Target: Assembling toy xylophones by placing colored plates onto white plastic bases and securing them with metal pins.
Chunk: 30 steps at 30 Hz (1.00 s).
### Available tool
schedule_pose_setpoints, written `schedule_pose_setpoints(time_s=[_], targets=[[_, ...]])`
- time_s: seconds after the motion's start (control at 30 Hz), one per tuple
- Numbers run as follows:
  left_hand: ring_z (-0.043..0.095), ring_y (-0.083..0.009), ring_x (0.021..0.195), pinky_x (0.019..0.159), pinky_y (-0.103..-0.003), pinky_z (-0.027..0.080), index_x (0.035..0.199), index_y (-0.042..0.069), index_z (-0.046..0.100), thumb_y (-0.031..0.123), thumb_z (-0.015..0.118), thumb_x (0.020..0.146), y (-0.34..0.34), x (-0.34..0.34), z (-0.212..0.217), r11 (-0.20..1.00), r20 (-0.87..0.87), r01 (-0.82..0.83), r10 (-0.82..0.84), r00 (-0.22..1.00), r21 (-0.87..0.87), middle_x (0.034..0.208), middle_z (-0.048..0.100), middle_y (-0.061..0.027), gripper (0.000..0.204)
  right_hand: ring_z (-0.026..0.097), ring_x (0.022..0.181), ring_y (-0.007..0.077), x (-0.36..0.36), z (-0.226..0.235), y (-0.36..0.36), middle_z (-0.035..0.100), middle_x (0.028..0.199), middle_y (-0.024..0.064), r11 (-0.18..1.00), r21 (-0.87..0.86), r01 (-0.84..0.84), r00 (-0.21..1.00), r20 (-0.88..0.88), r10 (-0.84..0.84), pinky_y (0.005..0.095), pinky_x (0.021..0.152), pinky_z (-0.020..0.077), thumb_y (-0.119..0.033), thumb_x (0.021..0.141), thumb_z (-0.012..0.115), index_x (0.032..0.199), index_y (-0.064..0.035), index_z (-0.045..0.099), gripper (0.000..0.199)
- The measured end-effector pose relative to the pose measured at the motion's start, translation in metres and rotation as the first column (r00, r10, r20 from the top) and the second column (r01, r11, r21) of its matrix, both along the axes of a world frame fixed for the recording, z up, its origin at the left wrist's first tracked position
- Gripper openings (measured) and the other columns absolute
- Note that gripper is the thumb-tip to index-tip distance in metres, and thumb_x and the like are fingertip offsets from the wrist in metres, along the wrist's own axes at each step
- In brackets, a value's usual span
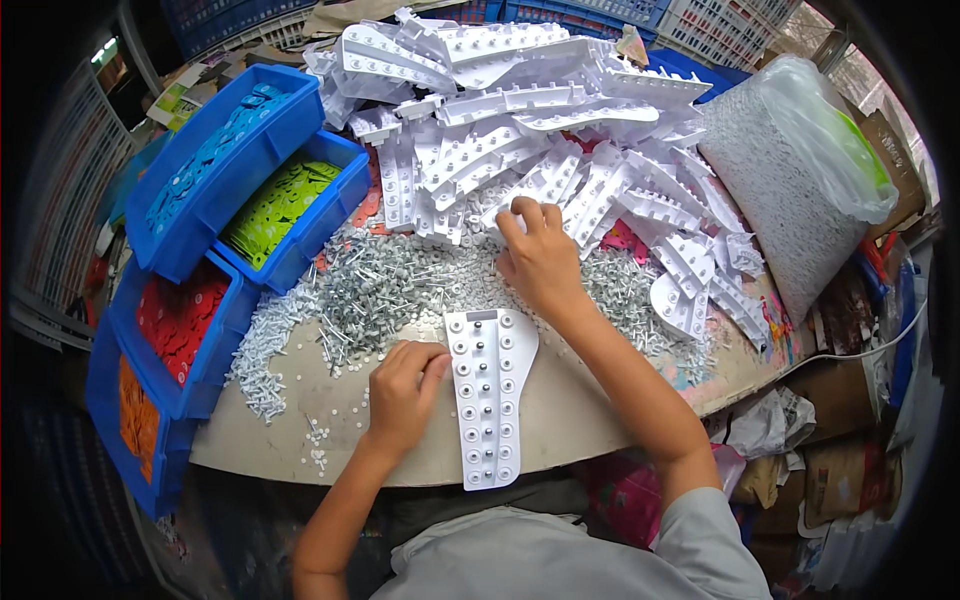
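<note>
A white plastic part [488, 400] lies before me on the table, wide at the top right and narrower toward me. Ringed sockets run down both its sides, with a middle row of metal pins. At its left edge is my left hand [402, 392], fingers curled in and thumb against them; what they hold is hidden. My right hand [543, 262] reaches over the small white washers [475, 285] by the heap of similar white parts [520, 120]. Its fingers are bent and apart from the thumb, with nothing seen between them.
Grey metal pins [375, 285] and white pins [270, 345] lie in piles left of centre. Blue bins [215, 235] at the left hold blue, green, red and orange pieces. A clear bag of pale granules [780, 170] stands at the right, near a white cable [870, 350].
</note>
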<state>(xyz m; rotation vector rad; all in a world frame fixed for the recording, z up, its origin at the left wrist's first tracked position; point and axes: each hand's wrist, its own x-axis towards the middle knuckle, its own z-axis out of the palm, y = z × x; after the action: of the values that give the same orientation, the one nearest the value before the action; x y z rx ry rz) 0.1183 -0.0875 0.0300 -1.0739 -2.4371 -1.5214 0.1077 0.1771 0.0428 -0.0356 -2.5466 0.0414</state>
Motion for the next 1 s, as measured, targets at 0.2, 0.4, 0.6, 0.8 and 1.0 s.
schedule_pose_setpoints(time_s=[0.2,0.4,0.6,0.8,1.0], targets=[[0.066,-0.0143,0.073,0.066,-0.027,0.049,0.096,-0.002,0.071,0.003,0.069,0.098,-0.015,-0.002,-0.006,0.992,0.307,-0.107,0.080,0.948,0.072,0.088,0.073,-0.0068,0.005,0.062,0.091,0.0280,0.017,0.066,0.020,0.062,0.107,0.0118,0.974,-0.227,0.020,0.932,-0.348,-0.100,0.0384,0.071,0.0552,-0.012,0.086,0.070,0.113,-0.0057,0.061,0.029],[0.066,-0.0149,0.078,0.066,-0.028,0.050,0.097,0.000,0.073,0.001,0.071,0.094,-0.013,-0.010,0.003,0.990,0.224,-0.115,0.094,0.970,0.083,0.093,0.074,-0.0074,0.004,0.059,0.088,0.0137,0.065,0.112,0.131,0.062,0.102,0.0056,0.516,-0.840,-0.167,0.752,-0.447,-0.485,0.0314,0.081,0.0506,-0.022,0.102,0.059,0.113,-0.0012,0.061,0.024],[0.065,-0.0289,0.081,0.073,-0.037,0.052,0.097,0.002,0.074,0.005,0.076,0.089,-0.010,-0.034,0.008,0.981,-0.334,-0.039,-0.028,0.942,-0.192,0.096,0.071,-0.0094,0.009,0.060,0.095,0.0143,0.132,0.065,0.186,0.061,0.103,0.0063,0.589,-0.796,-0.140,0.547,-0.558,-0.625,0.0295,0.087,0.0496,-0.018,0.103,0.059,0.114,0.0011,0.059,0.022],[0.069,-0.0342,0.091,0.080,-0.043,0.054,0.099,0.003,0.074,0.007,0.075,0.090,0.025,-0.063,0.011,0.989,-0.253,0.043,-0.079,0.964,-0.144,0.099,0.073,-0.0129,0.010,0.064,0.103,0.0258,0.162,-0.016,0.253,0.065,0.116,0.0161,0.614,-0.780,0.123,0.422,-0.519,-0.743,0.0363,0.094,0.0501,-0.011,0.099,0.062,0.123,0.0036,0.055,0.029],[0.073,-0.0346,0.085,0.071,-0.044,0.056,0.102,0.005,0.075,0.011,0.072,0.094,0.058,-0.089,0.005,0.969,-0.193,0.032,-0.081,0.978,-0.245,0.096,0.076,-0.0167,0.011,0.064,0.111,0.0359,0.136,0.015,0.223,0.065,0.123,0.0187,0.530,-0.305,0.791,0.307,-0.551,-0.776,0.0455,0.112,0.0404,-0.004,0.088,0.069,0.131,-0.0030,0.056,0.044]])
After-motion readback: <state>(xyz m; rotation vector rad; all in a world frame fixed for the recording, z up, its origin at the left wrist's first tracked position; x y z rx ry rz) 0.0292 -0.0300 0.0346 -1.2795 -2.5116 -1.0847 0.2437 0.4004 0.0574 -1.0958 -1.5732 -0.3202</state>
